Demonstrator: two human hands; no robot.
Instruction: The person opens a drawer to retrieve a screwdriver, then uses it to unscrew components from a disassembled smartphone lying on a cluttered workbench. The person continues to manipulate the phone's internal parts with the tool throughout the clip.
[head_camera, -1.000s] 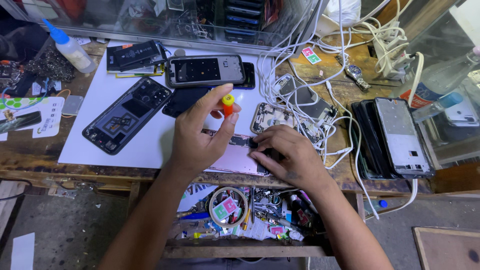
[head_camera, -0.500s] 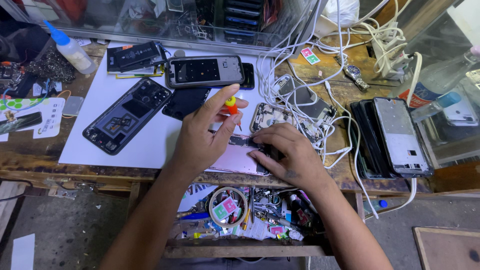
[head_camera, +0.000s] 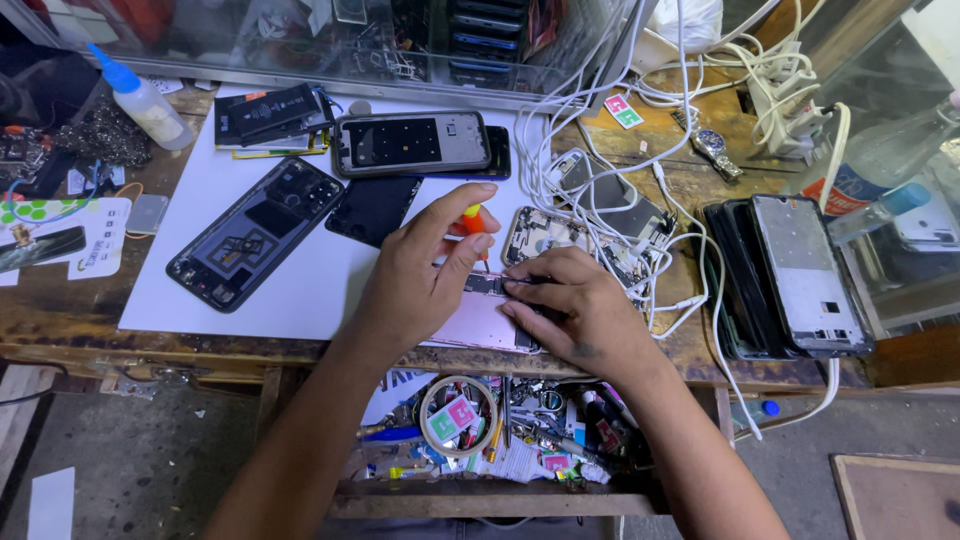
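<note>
From the head camera, the left hand (head_camera: 415, 280) has its grip clamped on a small screwdriver with an orange and yellow top (head_camera: 474, 220), tip down on the pink phone (head_camera: 480, 318). The phone lies flat near the front edge of the wooden surface (head_camera: 700, 345). The right hand (head_camera: 580, 315) presses on the phone, fingers together, pinching a thin dark tool (head_camera: 520, 282). A white sheet (head_camera: 300, 290) lies under a dark phone back cover (head_camera: 255, 232).

- White card package (head_camera: 62, 236) at left table edge, green dots, dark phone picture printed on it.
- Small square sticker (head_camera: 622, 111), red and green on white, near back among white cables.
- Similar red-green label (head_camera: 452, 420) inside tape roll on lower shelf.
- Red-blue label (head_camera: 832, 190) on clear bottle, far right.
- Dark screen panel (head_camera: 373, 209) lying flat on white sheet.
</note>
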